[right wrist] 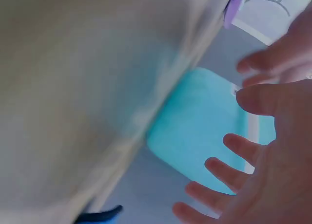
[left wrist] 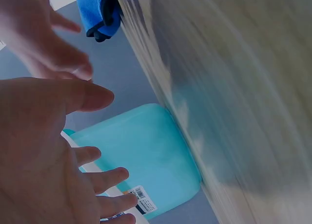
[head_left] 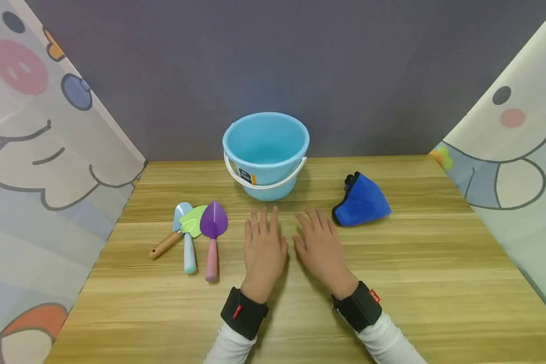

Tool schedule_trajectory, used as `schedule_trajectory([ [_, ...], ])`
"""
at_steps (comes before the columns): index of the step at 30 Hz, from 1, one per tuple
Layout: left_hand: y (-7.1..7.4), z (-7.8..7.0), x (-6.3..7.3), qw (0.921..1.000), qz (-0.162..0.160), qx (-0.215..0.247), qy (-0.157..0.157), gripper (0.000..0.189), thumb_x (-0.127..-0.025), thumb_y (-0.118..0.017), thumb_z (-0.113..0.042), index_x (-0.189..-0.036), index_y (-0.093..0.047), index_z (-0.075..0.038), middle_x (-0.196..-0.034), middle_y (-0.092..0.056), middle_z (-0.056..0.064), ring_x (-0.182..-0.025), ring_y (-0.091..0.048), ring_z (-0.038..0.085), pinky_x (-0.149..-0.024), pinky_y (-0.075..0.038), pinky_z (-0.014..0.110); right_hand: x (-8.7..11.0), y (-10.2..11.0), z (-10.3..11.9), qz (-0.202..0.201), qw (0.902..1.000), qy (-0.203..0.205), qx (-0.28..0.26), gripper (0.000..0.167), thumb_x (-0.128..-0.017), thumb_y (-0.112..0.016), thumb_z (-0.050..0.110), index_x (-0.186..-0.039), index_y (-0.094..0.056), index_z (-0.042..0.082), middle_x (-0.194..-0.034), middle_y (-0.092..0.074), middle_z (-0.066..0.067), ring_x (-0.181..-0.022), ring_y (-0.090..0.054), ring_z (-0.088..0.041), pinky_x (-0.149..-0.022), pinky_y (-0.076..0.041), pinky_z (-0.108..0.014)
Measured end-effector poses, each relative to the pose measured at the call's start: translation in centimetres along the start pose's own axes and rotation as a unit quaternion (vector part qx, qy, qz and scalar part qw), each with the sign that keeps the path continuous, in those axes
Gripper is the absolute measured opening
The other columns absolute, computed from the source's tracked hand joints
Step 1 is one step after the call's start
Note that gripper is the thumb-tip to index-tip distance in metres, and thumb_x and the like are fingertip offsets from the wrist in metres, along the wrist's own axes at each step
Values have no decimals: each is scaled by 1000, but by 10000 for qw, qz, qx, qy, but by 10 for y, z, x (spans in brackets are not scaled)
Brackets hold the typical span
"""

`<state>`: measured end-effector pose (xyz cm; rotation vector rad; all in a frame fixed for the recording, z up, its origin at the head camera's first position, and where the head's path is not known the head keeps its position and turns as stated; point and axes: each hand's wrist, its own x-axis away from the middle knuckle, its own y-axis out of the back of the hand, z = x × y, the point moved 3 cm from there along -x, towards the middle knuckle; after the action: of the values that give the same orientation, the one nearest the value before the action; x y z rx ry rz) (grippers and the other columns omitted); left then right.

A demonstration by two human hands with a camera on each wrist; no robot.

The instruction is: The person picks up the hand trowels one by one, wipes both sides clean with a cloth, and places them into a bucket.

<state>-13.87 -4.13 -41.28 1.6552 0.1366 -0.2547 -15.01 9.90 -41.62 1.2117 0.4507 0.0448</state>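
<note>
Both hands hover side by side, palms down, over the wooden table in front of a light blue bucket (head_left: 266, 174). My left hand (head_left: 265, 251) has its fingers stretched towards the bucket and holds nothing. Likewise bare, my right hand (head_left: 319, 247) has extended fingers, close to a blue cloth item with black trim, perhaps a glove (head_left: 364, 201). The bucket stands upright with its white handle (head_left: 266, 187) hanging down at the front. To the left lie a purple trowel with a pink handle (head_left: 214, 227), a green trowel (head_left: 193, 220) with a wooden handle, and a light blue trowel (head_left: 189, 253).
The table (head_left: 437, 283) runs back to a dark grey panel (head_left: 368, 76). Cartoon-printed cloth walls (head_left: 18, 151) close off the left and right sides. The green trowel's blade overlaps the light blue one.
</note>
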Motion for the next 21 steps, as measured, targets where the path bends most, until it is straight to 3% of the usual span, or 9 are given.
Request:
schedule_trajectory([
  [3, 0, 1, -1, 10000, -19, -62, -1, 73, -97, -66, -37, -158, -34, -13, -159, -43, 17, -152, -34, 40, -124, -29, 50, -11, 9, -5, -16, 9997, 113, -198, 55, -96, -70, 26, -145, -50, 9, -152, -48, -19, -143, -43, -43, -111, -40, -64],
  [7, 1, 1, -1, 10000, -19, -65, 63, 72, -97, -65, -36, -158, -34, -13, -159, -44, 16, -151, -36, 40, -125, -30, 49, -31, 28, -32, 238, 9987, -230, -400, 59, -100, -64, 27, -152, -41, 9, -159, -38, -21, -145, -37, -48, -111, -38, -66],
  [11, -2, 0, -1, 10000, -63, 8, 60, 71, -97, -65, -35, -158, -35, -13, -157, -46, 17, -150, -38, 41, -124, -31, 49, -48, 47, -83, 58, 9950, -878, -478, 64, -103, -58, 23, -157, -29, 6, -159, -27, -32, -137, -36, -62, -104, -39, -73],
  [14, -3, 0, -3, 10000, 0, -65, 60, 71, -98, -64, -36, -158, -34, -15, -158, -45, 16, -150, -37, 40, -125, -30, 49, -53, 54, -125, 62, 9883, -1504, -225, 70, -104, -59, 29, -159, -23, 5, -157, -22, -40, -131, -34, -70, -96, -39, -79],
  [17, -2, 0, -6, 9998, 65, -180, 76, 71, -98, -64, -37, -159, -33, -16, -159, -43, 15, -151, -36, 40, -125, -29, 48, -52, 46, -155, 855, 9768, -1962, 8, 83, -102, -60, 41, -160, -16, 4, -157, -14, -44, -134, -24, -75, -97, -31, -85],
  [19, -2, 2, -8, 9996, 76, -276, 64, 72, -98, -64, -37, -159, -33, -16, -160, -42, 14, -151, -37, 40, -125, -29, 48, -51, 38, -165, 1527, 9672, -2029, -33, 92, -100, -60, 47, -161, -8, 2, -157, -8, -45, -134, -19, -77, -99, -28, -86],
  [21, 0, 4, -10, 9993, -14, -371, 61, 72, -97, -66, -37, -158, -34, -16, -159, -43, 14, -149, -38, 40, -124, -31, 48, -54, 31, -167, 1918, 9616, -1957, -162, 97, -99, -61, 49, -161, -4, 1, -156, -7, -46, -134, -19, -77, -98, -30, -85],
])
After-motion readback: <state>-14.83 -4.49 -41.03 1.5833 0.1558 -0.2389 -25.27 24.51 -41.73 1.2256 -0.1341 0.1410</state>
